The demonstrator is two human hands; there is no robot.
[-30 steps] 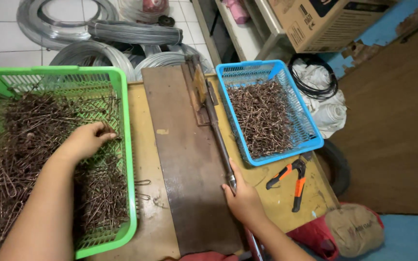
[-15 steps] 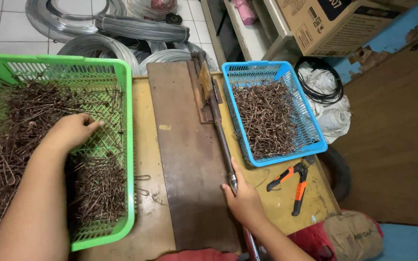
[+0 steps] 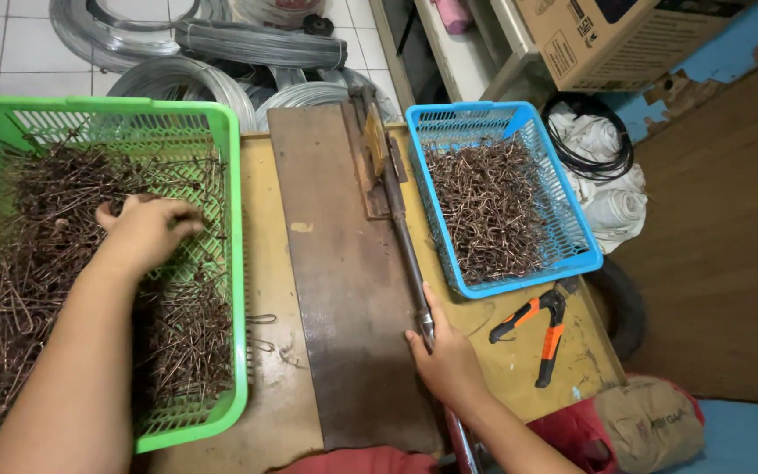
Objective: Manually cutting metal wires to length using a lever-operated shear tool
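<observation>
While your left hand [image 3: 146,230] was buried palm-down in the green plastic mesh basket [image 3: 232,263] on the left, its fingers were curled into the tangle of thin brown bent wire pieces [image 3: 37,254], though I could not tell whether they had actually closed on any. That tangle looked a likely trouble: the pieces hook into one another, so a pull could have dragged a whole clump over the rim, and a couple of loose wire pieces [image 3: 261,332] already lay on the worn yellow wooden table [image 3: 261,193] just beside the basket. Moving right, the long rusty flat metal plate [image 3: 344,290] ran down the table, with the hinged steel lever bar [image 3: 401,233] along its right edge. Your right hand [image 3: 445,360] was wrapped around the near end of that bar, closed on it; fingers straying under the bar near the hinge could have been pinched. Further right, the blue plastic mesh basket [image 3: 519,118] held more bent wire, touching the bar's side and crowding its swing. The orange-handled pliers [image 3: 544,323] lay near your right wrist, and grey wire coils [image 3: 177,83] sat on the tiled floor beyond the table.
</observation>
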